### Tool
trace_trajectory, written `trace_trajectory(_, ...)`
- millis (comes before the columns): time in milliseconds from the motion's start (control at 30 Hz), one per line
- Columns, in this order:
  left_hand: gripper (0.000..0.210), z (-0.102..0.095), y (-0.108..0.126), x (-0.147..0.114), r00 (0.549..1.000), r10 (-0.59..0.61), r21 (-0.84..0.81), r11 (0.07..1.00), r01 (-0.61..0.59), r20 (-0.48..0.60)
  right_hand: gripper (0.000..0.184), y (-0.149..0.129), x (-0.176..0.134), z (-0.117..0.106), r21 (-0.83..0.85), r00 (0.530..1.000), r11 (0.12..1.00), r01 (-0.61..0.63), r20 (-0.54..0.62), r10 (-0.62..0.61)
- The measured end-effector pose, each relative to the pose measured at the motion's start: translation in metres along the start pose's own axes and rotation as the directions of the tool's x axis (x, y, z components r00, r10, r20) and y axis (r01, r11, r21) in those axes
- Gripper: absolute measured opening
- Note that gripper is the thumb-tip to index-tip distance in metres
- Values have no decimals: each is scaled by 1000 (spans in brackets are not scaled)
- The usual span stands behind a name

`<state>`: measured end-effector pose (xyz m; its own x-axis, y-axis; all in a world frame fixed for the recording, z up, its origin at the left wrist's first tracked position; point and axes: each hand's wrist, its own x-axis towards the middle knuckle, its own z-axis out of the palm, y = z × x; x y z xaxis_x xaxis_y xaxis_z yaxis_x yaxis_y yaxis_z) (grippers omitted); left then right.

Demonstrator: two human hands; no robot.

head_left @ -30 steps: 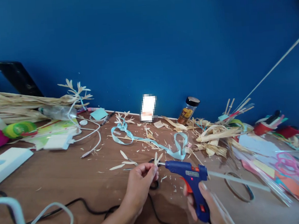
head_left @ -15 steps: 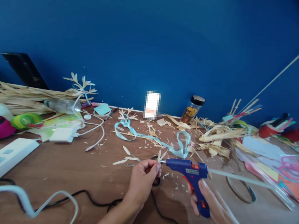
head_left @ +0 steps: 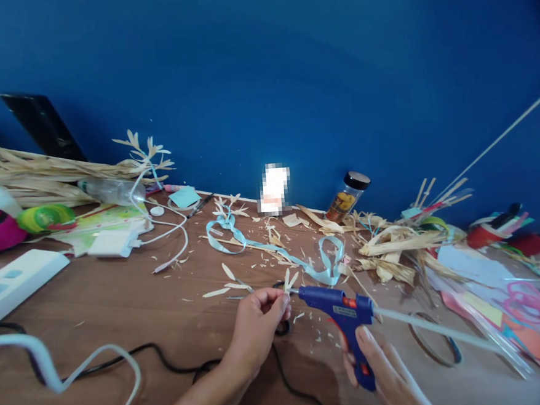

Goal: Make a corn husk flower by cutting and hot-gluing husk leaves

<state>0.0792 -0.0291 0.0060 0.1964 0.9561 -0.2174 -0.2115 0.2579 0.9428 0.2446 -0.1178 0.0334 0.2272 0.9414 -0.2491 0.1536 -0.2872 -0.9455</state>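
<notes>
Near the middle of the table, my left hand pinches a small pale flower of dried-husk petals between thumb and fingertips. My right hand is wrapped round the handle of a blue hot glue gun. Its metal nozzle points left, at the base of the petals; whether it touches them I cannot tell. A long translucent glue stick juts from the gun's rear. Just left of my fingers lie loose pale petals. Beyond them a light blue ribbon curls over husk scraps.
A jar with a black lid leans by the blue wall. Dried husks and coloured papers lie right. A power strip, white charger and plastic bottle are left. A black cable crosses the table in front.
The glue gun has shifted very slightly left in my right hand's grip, its handle end a little higher. My left hand and the petals stay where they were.
</notes>
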Motion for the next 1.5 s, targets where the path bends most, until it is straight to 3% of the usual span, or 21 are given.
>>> trace_trajectory(433, 18, 0, -1, 0, 1000, -8, 9, 1000, 8, 2, 50, 4, -1, 1, -46, 998, 998, -52, -34, 50)
trace_trajectory(1500, 19, -1, -2, 1, 1000, -2, 14, 1000, 2, -2, 51, 7, 1, -2, -163, 1000, 986, 22, 2, -21)
